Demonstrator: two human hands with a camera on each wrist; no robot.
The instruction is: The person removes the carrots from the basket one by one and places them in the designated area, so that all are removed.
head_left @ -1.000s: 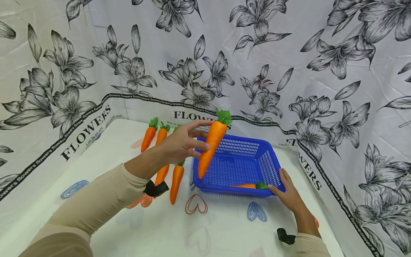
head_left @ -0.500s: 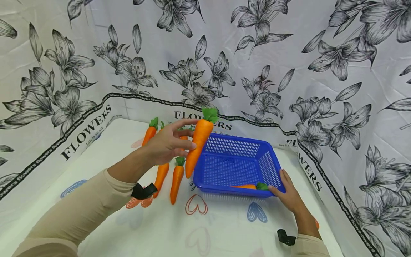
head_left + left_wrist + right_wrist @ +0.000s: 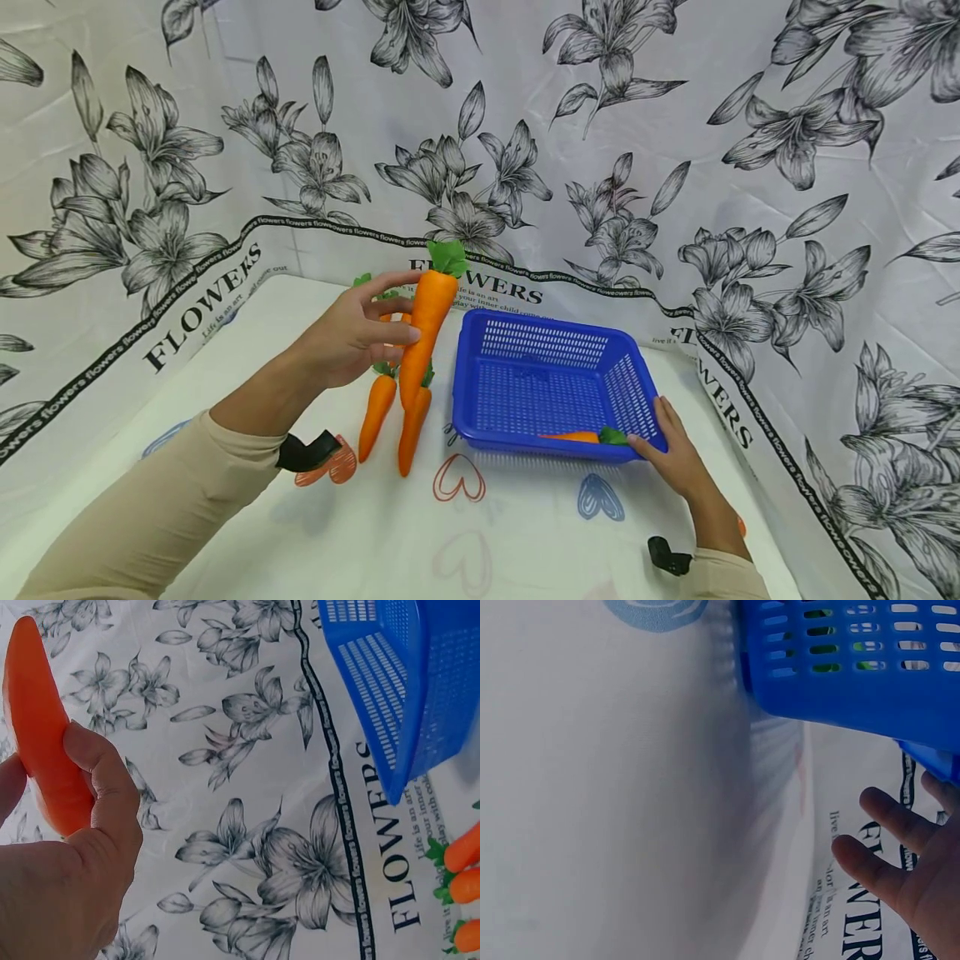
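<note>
My left hand (image 3: 360, 329) pinches an orange carrot (image 3: 429, 321) with green leaves, held tilted above the table, left of the blue basket. In the left wrist view, the thumb and fingers press the carrot (image 3: 41, 727) from both sides. Below it lie two carrots, one (image 3: 377, 417) to the left and another (image 3: 417, 429) partly overlapped by the held one. More carrots are mostly hidden behind the hand. At the near right corner of the blue basket (image 3: 468, 429), my right hand (image 3: 675, 450) holds the rim; several of its fingers (image 3: 874, 874) spread apart below the basket's side.
One carrot (image 3: 576, 436) lies inside the basket along its near wall. A white cloth (image 3: 360, 533) printed with hearts covers the table. A curtain (image 3: 510, 125) with black flower drawings rises behind and on the right.
My left hand has moved left with the carrot, from over the basket's left edge to above the carrots on the table. The right hand and basket have stayed put.
</note>
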